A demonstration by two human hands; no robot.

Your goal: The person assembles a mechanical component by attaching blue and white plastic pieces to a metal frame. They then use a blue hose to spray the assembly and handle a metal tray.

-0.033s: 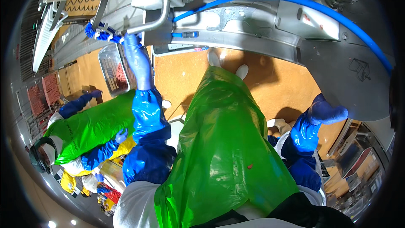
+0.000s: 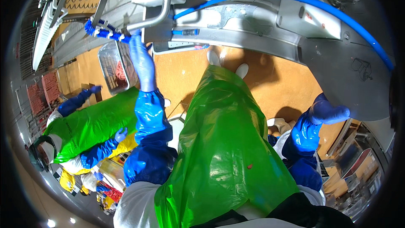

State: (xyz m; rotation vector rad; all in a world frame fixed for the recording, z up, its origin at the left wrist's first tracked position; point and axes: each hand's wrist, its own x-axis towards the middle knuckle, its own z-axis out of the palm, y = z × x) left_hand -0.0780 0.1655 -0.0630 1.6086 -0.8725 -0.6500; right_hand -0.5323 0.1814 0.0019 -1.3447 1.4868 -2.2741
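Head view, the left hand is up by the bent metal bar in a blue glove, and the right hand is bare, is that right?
Not quite: the right hand isn't bare; it wears a blue glove too, as the head view shows. The left hand is indeed up by the bent metal bar in a blue glove.
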